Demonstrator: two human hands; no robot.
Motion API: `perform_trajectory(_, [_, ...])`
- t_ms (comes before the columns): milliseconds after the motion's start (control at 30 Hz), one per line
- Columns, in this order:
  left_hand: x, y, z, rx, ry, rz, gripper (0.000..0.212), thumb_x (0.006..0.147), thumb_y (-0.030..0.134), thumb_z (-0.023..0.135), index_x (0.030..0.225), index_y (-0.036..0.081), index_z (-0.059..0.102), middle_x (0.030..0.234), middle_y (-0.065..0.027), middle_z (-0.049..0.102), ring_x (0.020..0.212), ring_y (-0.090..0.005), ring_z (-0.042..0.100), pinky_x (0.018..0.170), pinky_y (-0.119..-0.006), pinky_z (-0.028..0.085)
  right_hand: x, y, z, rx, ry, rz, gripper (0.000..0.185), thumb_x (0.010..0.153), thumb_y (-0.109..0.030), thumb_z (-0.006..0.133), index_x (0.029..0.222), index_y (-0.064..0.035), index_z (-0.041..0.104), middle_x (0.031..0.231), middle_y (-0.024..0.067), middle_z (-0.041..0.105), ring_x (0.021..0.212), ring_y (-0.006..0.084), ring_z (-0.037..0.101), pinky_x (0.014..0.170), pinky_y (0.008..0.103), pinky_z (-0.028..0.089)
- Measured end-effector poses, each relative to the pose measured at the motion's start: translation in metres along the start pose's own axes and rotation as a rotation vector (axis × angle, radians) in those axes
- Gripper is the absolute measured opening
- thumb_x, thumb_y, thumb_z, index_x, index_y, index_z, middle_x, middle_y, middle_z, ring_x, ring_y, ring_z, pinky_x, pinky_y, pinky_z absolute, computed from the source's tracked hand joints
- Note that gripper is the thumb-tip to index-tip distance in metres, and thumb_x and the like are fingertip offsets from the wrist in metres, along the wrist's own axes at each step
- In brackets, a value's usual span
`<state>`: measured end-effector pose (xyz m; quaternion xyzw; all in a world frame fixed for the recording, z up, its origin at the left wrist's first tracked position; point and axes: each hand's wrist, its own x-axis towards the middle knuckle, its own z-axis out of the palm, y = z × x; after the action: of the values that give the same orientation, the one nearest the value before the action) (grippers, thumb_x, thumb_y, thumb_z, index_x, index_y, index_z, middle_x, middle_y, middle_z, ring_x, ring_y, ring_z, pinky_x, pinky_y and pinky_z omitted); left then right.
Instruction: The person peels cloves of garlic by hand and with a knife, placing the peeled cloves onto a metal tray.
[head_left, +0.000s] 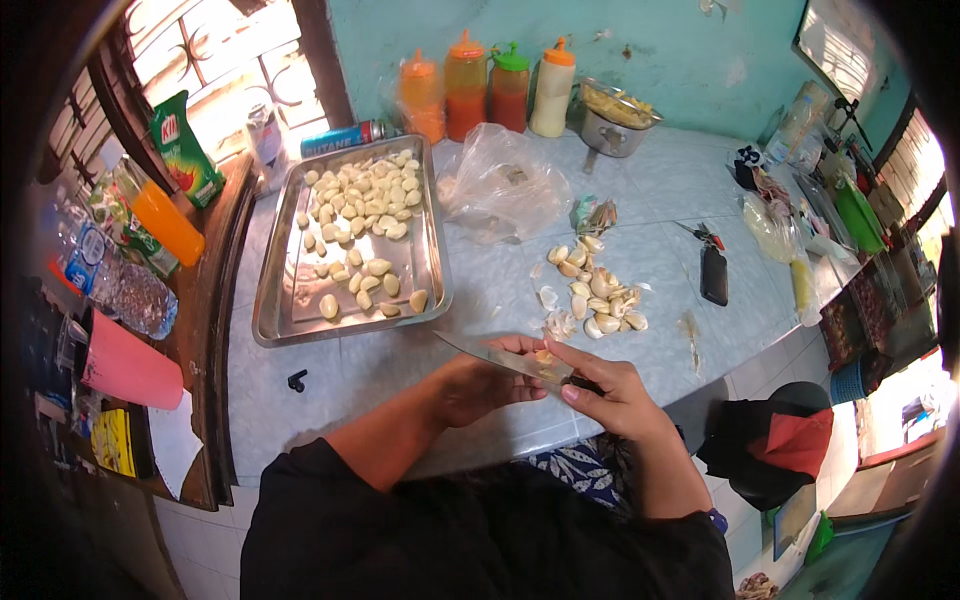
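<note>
My right hand (611, 390) grips the dark handle of a kitchen knife (495, 354), its blade pointing left across my left hand (480, 386). A garlic clove (545, 357) is held in my left fingers, partly behind the blade. Just beyond my hands, a pile of unpeeled garlic cloves (604, 300) lies on the table, with papery garlic skins (559, 326) at its near left side. To the left, a rectangular metal tray (349, 330) holds many peeled garlic cloves (364, 191), most of them towards its far end.
A clear plastic bag (510, 187) lies right of the tray. Squeeze bottles (510, 90) and a metal pot (615, 135) stand by the wall. A butane can (341, 139) lies behind the tray. A black earbud (298, 380) and keys with a black fob (714, 276) rest on the table.
</note>
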<state>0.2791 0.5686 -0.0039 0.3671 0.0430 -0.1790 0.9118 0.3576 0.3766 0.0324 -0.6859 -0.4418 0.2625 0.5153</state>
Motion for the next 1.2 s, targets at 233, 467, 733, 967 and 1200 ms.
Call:
perform_trajectory(233, [-0.006,-0.004,0.008,0.027,-0.009,-0.037,0.043,0.076,0.029,0.064,0.109,0.007,0.046,0.092,-0.0011,0.054,0.077,-0.0107,0.053,0.071,-0.027,0.044,0.004,0.003,-0.004,-0.162,0.052,-0.214,0.041,0.079,-0.009,0.059,0.119,-0.0046,0.050,0.102,0.0165,0.060,0.087,0.0228,0.061,0.076,0.0285,0.045])
perform_trajectory(467, [0.000,-0.009,-0.001,0.011,-0.012,0.061,0.037,0.078,0.022,0.062,0.110,0.007,0.048,0.096,-0.0013,0.054,0.077,-0.0111,0.052,0.071,-0.029,0.046,0.005,-0.001,-0.003,-0.194,0.015,-0.119,0.043,0.076,-0.006,0.060,0.118,-0.0031,0.051,0.104,0.0176,0.059,0.089,0.0261,0.061,0.075,0.0282,0.046])
perform_trajectory(733, [-0.003,-0.001,0.006,0.178,0.084,0.058,0.031,0.081,0.022,0.059,0.106,0.005,0.052,0.094,-0.0020,0.056,0.075,-0.0105,0.052,0.072,-0.027,0.047,0.006,-0.001,-0.003,-0.202,0.023,-0.133,0.044,0.077,-0.010,0.060,0.119,-0.0033,0.049,0.102,0.0183,0.059,0.086,0.0261,0.061,0.074,0.0292,0.046])
perform_trajectory(967, [-0.005,0.004,0.008,0.343,0.030,0.042,0.052,0.074,0.035,0.066,0.111,0.002,0.048,0.097,-0.0053,0.056,0.084,-0.0129,0.054,0.079,-0.031,0.045,0.005,0.000,0.004,-0.112,0.029,-0.121,0.045,0.080,-0.012,0.058,0.122,-0.0028,0.046,0.087,0.0160,0.062,0.076,0.0196,0.062,0.070,0.0266,0.046])
perform_trajectory(1200, [-0.005,-0.008,0.009,0.343,0.042,0.136,0.028,0.083,0.017,0.053,0.106,0.002,0.049,0.093,-0.0066,0.056,0.078,-0.0137,0.057,0.073,-0.027,0.049,0.006,0.011,0.005,-0.109,0.035,-0.160,0.045,0.080,-0.015,0.058,0.122,-0.0031,0.046,0.082,0.0143,0.062,0.072,0.0194,0.061,0.066,0.0272,0.046])
